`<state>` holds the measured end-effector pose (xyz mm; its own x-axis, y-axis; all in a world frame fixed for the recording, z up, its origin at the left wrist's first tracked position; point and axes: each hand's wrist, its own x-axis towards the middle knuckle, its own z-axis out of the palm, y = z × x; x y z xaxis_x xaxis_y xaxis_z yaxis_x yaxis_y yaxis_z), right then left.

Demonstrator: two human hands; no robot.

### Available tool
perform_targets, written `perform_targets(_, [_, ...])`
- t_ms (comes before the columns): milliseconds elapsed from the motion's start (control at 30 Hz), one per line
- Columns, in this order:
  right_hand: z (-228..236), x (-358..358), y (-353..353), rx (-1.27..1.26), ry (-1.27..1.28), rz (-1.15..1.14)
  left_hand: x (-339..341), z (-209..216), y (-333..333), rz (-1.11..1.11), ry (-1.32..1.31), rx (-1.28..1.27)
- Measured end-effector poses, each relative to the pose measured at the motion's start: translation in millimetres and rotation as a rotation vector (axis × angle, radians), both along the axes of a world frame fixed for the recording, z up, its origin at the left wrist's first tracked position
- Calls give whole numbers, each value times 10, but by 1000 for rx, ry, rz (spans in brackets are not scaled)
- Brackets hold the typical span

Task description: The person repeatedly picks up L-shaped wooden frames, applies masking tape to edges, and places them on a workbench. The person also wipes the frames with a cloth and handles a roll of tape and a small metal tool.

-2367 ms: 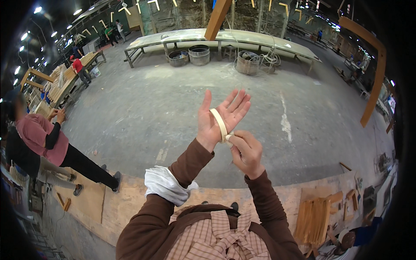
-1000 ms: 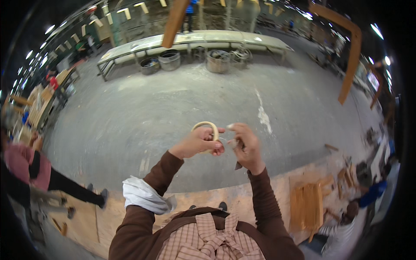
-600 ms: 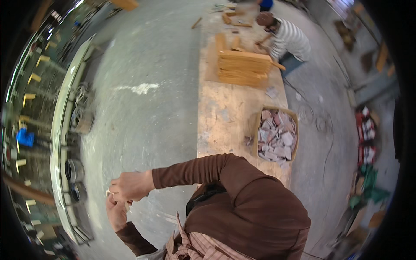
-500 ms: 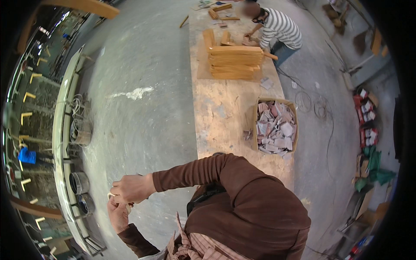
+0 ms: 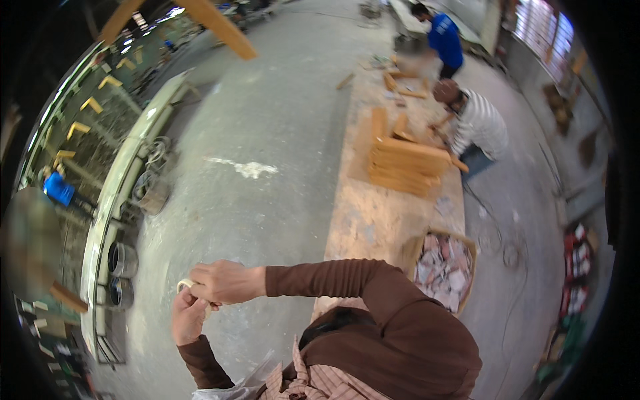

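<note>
At the lower left, my two hands meet over the floor beside the worktable. My left hand [image 5: 189,319] is below, its fingers closed on a pale cream, curved strip [image 5: 185,285]. From the right, my right hand [image 5: 229,281] reaches across on top, fingers curled down onto the same strip. Only a small loop of it shows past the fingers, and another pale bit peeks out below my right hand. The fingers hide the rest, so I cannot tell its full shape.
A long wooden worktable [image 5: 357,230] runs away on the right. It carries a carton of sanding scraps [image 5: 443,270] and stacked orange-brown wooden pieces [image 5: 408,163]. Two people work at its far end. Buckets [image 5: 123,260] stand along a long pale rail [image 5: 123,157] at left.
My view has swung, so the table and stack sit lower and further right. A person in blue shows at the far end. My hands stay together on the pale strip.
</note>
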<state>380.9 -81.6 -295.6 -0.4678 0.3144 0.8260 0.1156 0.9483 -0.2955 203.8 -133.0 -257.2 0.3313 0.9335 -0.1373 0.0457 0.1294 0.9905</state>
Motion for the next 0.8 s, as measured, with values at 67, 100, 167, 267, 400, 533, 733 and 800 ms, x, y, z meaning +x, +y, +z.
perform_targets(67, [50,19,76,-84,-52,151,19,32,-28,18,-16,4])
perform_targets(100, [85,21,91,-105,-85,174,19,42,-61,27,-34,29])
perform_targets(167, [191,9,155,-180,-111,298,17,50,-117,38,62,86])
perform_targets(267, [393,-59,204,-270,-49,405,33,75,-193,158,-127,87])
perform_targets(400, [525,-248,153,-728,21,609,0,208,-256,180,-361,197])
perform_targets(533, [867,-551,453,-772,329,559,-80,364,-473,175,-114,306])
perform_targets(733, [1719,-474,689,-625,145,594,-1554,1052,-98,854,140,901])
perform_targets(800, [1992,-435,711,-559,90,581,-2081,1303,261,1032,202,923])
